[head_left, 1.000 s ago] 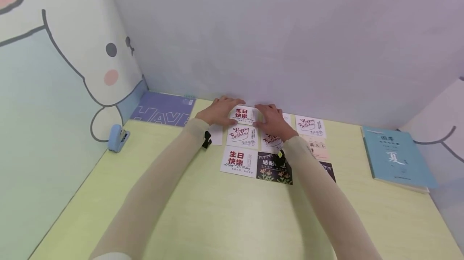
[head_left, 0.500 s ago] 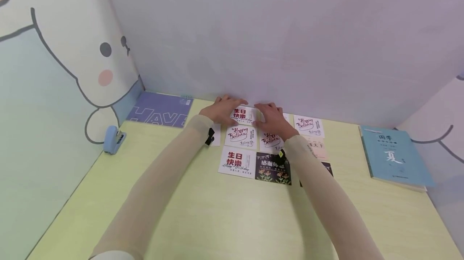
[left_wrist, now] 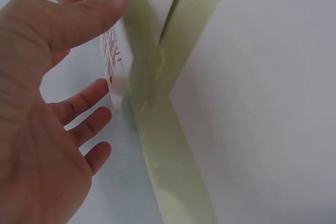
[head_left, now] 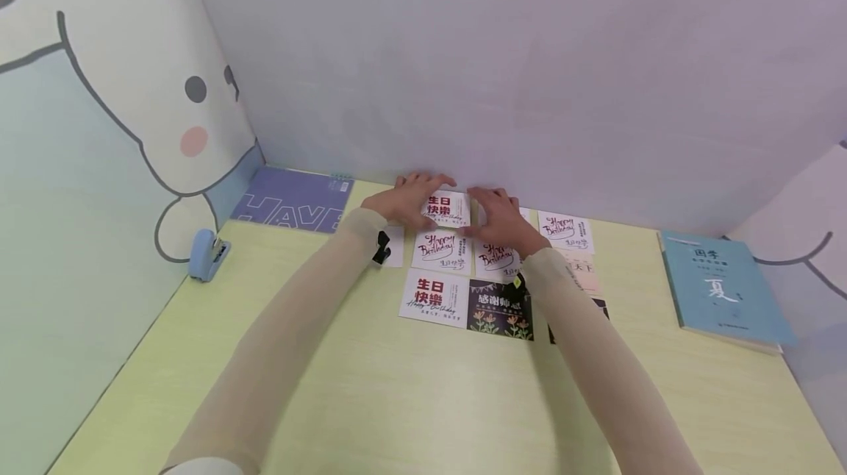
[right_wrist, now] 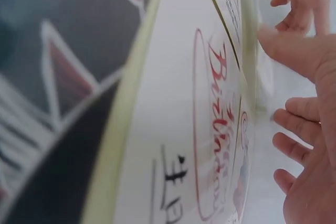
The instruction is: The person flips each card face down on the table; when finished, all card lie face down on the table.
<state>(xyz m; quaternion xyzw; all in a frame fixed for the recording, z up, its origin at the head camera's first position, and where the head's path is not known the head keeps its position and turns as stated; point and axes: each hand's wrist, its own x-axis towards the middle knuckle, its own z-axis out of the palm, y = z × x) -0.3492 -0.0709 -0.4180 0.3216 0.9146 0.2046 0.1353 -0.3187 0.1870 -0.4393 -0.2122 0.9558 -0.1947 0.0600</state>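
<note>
A white card with red Chinese lettering lies at the back of the table, between my two hands. My left hand holds its left side, thumb at the front corner and index finger at the back one. The left wrist view shows that thumb overlapping the card edge-on. Across from it, my right hand has its thumb and index finger at the right-side corners. Just in front is a Happy Birthday card. A second one sits beside it, partly under the right hand.
The front row has a red-lettered white card and a black flower card. More cards, including a Happy Birthday one, lie right. A purple notebook and blue stapler are left, a blue book right. A wall rises behind.
Both hands and the red-lettered card between them have shifted slightly to the right against the other cards. The head view has turned a little. The other cards have stayed put.
</note>
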